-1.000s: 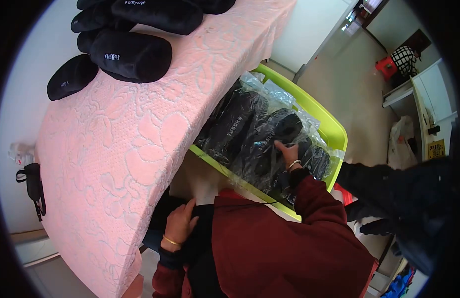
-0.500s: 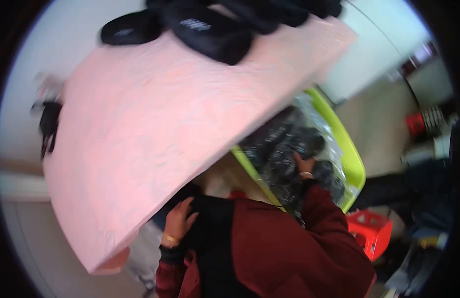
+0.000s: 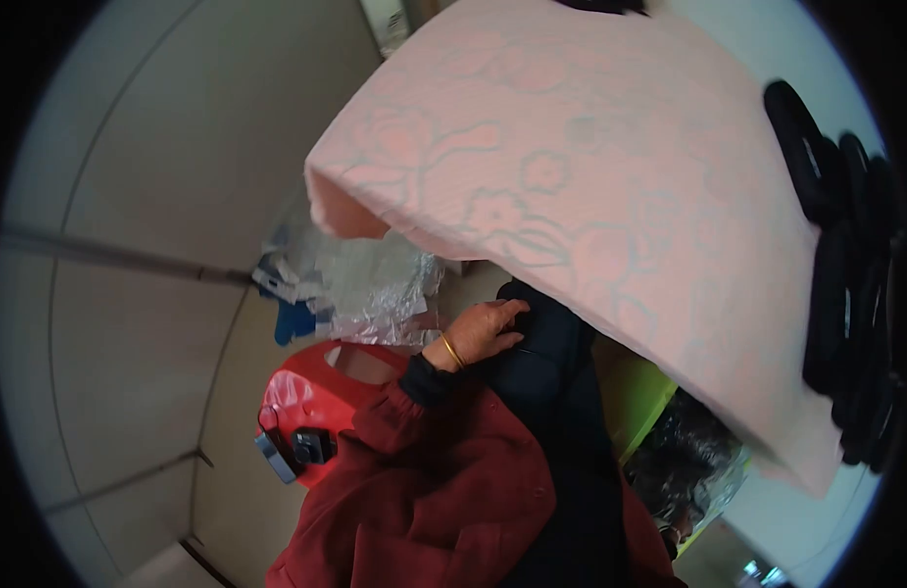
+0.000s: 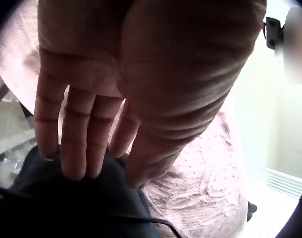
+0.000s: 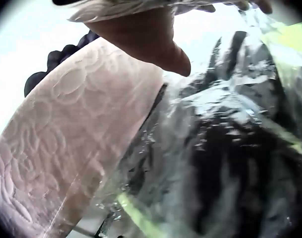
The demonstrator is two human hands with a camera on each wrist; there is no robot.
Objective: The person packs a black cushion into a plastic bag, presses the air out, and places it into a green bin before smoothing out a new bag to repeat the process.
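My left hand (image 3: pixel 483 333) rests on my dark-trousered leg (image 3: pixel 541 343), its fingers loosely extended; in the left wrist view the straight fingers lie over the dark cloth with nothing in them. At the lower right of the head view, my right hand (image 3: pixel 678 529) is mostly hidden by the sleeve and the bin's contents. The right wrist view shows this hand (image 5: pixel 146 42) with the thumb apart, over black cushions (image 5: pixel 230 168) in clear plastic wrap. Those wrapped cushions fill a lime-green bin (image 3: pixel 641 416), partly hidden under the bed's edge.
A pink patterned cover (image 3: pixel 571 186) spreads over the bed or table ahead. Unwrapped black cushions (image 3: pixel 835 304) line its right side. To my left stand a red plastic stool (image 3: pixel 296 382) and clear plastic bags (image 3: pixel 375 284) on the floor, with a metal pole (image 3: pixel 130 257) along the wall.
My head has turned left, so the bin has slid to the lower right of the view, and the red stool and plastic bags have come in. My left hand stays on my leg.
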